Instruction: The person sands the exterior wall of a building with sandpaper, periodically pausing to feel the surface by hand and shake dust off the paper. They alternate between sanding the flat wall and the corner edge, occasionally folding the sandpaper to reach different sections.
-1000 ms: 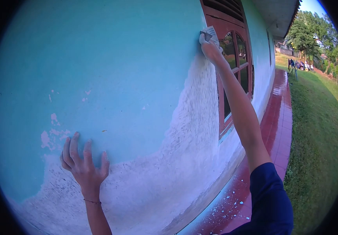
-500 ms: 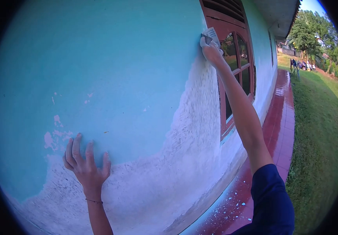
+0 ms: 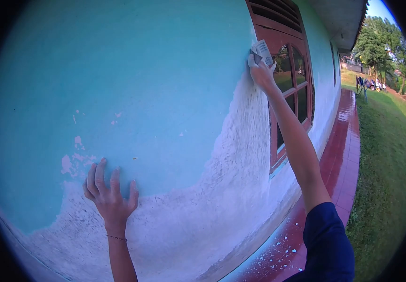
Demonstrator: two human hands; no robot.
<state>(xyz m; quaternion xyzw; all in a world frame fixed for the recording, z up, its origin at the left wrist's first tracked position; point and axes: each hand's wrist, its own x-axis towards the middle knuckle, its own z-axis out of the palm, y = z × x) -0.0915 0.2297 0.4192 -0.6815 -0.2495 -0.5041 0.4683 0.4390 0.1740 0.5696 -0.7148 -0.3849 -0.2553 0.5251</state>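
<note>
Your right hand clamps folded sandpaper beside the window frame; overlong strokes could scuff it. Your left hand, fingers apart, grips nothing, lower left of the frame.

Head-height view, facing painted wall, near

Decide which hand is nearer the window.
Right. The right hand is up beside the window; the left hand is spread against the wall, lower and farther left.

The pale sheet bears dark print too small to read.
</note>
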